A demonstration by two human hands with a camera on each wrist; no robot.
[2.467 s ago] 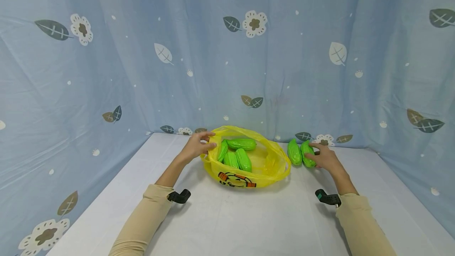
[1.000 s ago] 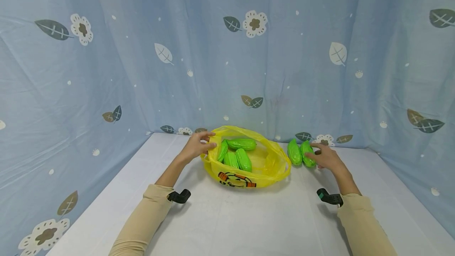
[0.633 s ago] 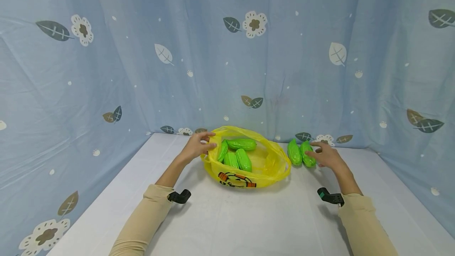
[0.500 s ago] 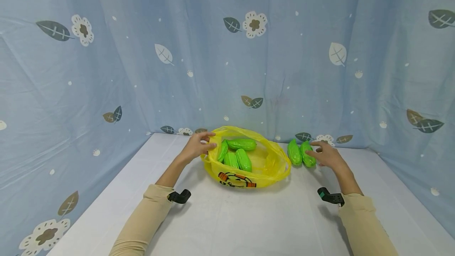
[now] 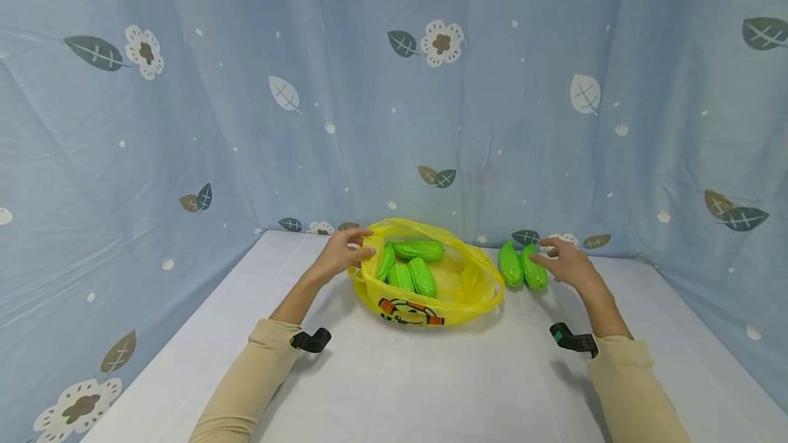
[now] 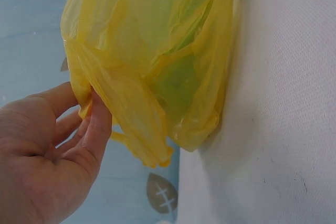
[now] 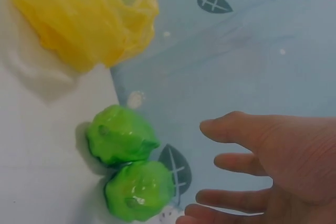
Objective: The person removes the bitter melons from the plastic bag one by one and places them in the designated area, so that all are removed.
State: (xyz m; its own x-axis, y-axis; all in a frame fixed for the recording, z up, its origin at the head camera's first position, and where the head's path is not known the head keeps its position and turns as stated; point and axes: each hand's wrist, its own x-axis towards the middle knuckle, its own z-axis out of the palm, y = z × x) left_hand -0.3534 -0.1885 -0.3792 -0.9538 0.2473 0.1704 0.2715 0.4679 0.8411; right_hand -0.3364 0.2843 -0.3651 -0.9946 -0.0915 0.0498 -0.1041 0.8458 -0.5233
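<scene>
Right hand (image 5: 568,265), fingers extended and holding nothing, with the outer green gourd (image 5: 535,277) just to its left, long axis running roughly away from the person; the inner green gourd (image 5: 509,266) lies alongside, farther left of this hand. Left hand (image 5: 337,253), well apart from both, pinches the near-side edge of the yellow bag (image 5: 470,307).

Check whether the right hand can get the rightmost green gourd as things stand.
Likely yes: the right hand is empty beside the gourd, nothing visible between them; the yellow bag lies on the gourd's other side.
</scene>
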